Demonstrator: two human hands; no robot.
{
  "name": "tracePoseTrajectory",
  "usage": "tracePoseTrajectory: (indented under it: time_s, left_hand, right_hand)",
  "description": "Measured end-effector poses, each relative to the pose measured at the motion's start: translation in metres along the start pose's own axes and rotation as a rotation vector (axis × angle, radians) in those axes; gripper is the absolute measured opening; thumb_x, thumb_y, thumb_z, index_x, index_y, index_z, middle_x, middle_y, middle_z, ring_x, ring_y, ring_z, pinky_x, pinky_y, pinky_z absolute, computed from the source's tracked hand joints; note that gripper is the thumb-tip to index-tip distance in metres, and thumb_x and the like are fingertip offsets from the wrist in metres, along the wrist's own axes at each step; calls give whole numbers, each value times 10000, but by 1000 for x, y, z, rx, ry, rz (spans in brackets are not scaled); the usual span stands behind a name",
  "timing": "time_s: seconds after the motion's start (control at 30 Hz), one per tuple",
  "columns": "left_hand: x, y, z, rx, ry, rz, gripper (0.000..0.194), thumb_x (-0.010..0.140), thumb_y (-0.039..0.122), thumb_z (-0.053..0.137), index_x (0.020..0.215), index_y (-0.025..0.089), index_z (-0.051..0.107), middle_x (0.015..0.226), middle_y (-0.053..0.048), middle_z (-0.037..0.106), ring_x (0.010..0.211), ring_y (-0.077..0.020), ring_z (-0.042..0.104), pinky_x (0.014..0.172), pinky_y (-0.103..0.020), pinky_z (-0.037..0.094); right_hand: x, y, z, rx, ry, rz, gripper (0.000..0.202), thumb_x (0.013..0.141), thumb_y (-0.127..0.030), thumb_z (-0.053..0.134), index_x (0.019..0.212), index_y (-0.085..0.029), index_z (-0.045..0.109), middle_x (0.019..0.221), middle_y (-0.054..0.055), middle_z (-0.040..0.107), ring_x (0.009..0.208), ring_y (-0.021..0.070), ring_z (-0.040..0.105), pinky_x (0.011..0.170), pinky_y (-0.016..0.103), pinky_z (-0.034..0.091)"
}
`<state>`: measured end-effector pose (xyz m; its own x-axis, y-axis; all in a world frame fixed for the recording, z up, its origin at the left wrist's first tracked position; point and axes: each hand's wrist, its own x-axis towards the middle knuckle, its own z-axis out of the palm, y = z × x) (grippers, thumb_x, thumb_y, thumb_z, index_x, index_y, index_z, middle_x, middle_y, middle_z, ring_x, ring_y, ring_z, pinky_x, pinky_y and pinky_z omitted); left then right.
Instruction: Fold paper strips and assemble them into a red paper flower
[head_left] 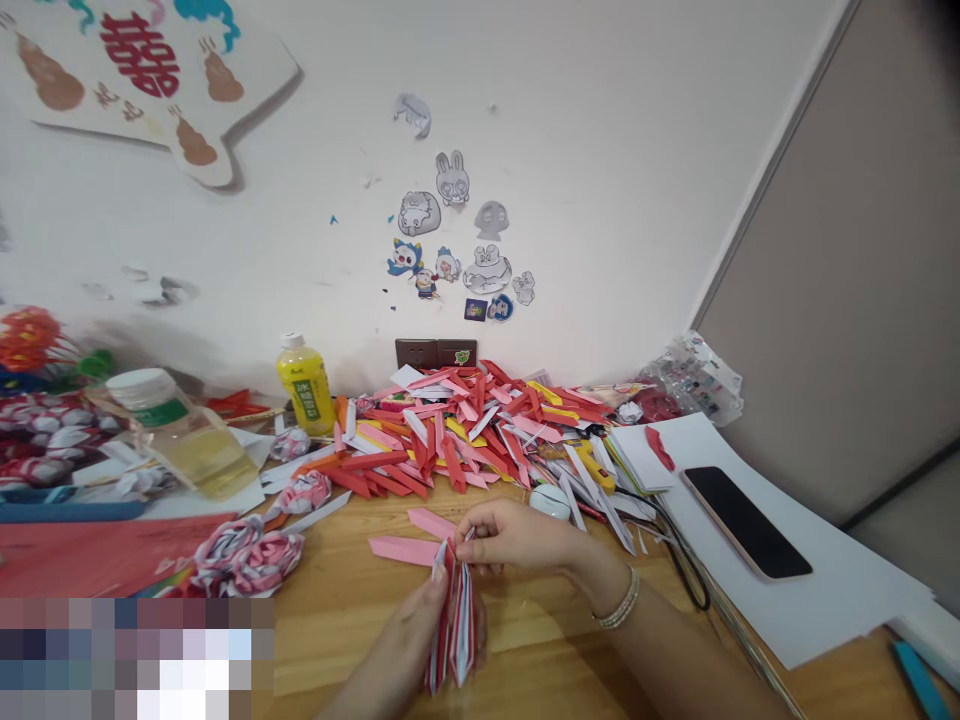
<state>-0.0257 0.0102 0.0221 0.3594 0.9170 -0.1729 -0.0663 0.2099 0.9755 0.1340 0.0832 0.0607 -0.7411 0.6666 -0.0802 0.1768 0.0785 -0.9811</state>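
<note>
Partial assembly is suggested: many layers are gathered in a red-and-white paper bundle [463, 638], while plenty of pieces are left apparently unjoined in the heap of folded paper strips [450, 440], and two pink strips [405, 550] are laid just below it. Woven paper pieces [259, 560], seemingly completed, are seen left of the heap. Below the heap, the bundle is gripped between the left hand's [411, 628] thumb and fingers; its top end appears pinched by the right hand's [506, 535] fingers.
</note>
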Motion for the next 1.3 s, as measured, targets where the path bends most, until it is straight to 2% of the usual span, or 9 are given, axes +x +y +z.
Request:
tracePoseTrajectory:
  time_s: [0.23, 0.37, 0.47, 0.63, 0.77, 0.9, 1.03, 1.17, 1.3]
  left_hand:
    - [6, -20, 2, -103, -87, -62, 584, 683, 778, 399, 604, 210, 514, 300, 92, 358, 267, -78, 268, 338, -217, 257]
    - [10, -30, -3, 24, 57, -55, 608, 685, 774, 402, 757, 204, 602, 374, 60, 460, 325, -108, 350, 342, -227, 271]
    - [11, -33, -6, 70, 108, -14, 615, 706, 776, 355, 706, 213, 604, 420, 41, 479, 361, -120, 376, 344, -237, 283]
    - [9, -26, -3, 54, 63, 76, 603, 745, 739, 361, 682, 191, 605, 473, 16, 517, 428, -126, 445, 409, -233, 359]
    - [11, -32, 0, -108, -11, 33, 697, 715, 788, 304, 683, 158, 599, 530, -27, 586, 383, -108, 460, 353, -225, 308]
    - [16, -40, 1, -215, -43, -19, 694, 700, 791, 341, 648, 145, 587, 544, -52, 625, 363, -99, 494, 318, -200, 279]
    - [15, -30, 4, -345, -41, -92, 701, 630, 837, 361, 586, 163, 551, 409, 0, 537, 267, -77, 418, 274, -191, 234]
    - [13, -14, 5, -326, 60, -18, 563, 640, 740, 528, 679, 180, 563, 457, 30, 553, 296, -85, 446, 300, -200, 302]
    - [9, -6, 5, -226, 118, 22, 499, 700, 660, 557, 579, 180, 492, 412, 60, 469, 301, -33, 335, 326, -177, 223]
  right_hand:
    - [3, 4, 4, -59, 3, -72, 377, 701, -497, 674, 824, -142, 648, 737, -5, 594, 666, 110, 520, 624, 222, 394]
    - [5, 7, 11, 29, 39, -48, 394, 694, -512, 676, 802, -135, 632, 680, -7, 583, 611, 109, 523, 571, 222, 401]
    - [7, 8, 18, 83, 52, -52, 389, 704, -506, 672, 804, -134, 623, 671, -11, 578, 592, 103, 531, 563, 220, 410]
    - [5, 10, 19, 49, 34, -52, 328, 763, -461, 634, 863, -149, 618, 682, -13, 593, 590, 105, 552, 571, 220, 427]
    - [4, 12, 16, 24, -31, -59, 269, 773, -384, 644, 914, -155, 626, 700, -17, 601, 595, 100, 551, 579, 212, 427]
    - [4, 11, 18, -28, 38, -62, 200, 764, -320, 655, 864, -148, 635, 718, -17, 607, 656, 108, 552, 611, 208, 419]
    - [6, 9, 20, -59, 110, -80, 189, 764, -319, 653, 831, -143, 627, 733, -10, 598, 671, 114, 541, 608, 215, 406]
    - [8, 12, 15, -100, 186, -82, 212, 793, -356, 624, 845, -150, 612, 693, -14, 578, 651, 121, 536, 587, 221, 399]
    - [10, 15, 12, -143, 240, -97, 211, 783, -355, 634, 853, -156, 617, 762, 1, 587, 701, 130, 535, 608, 224, 401]
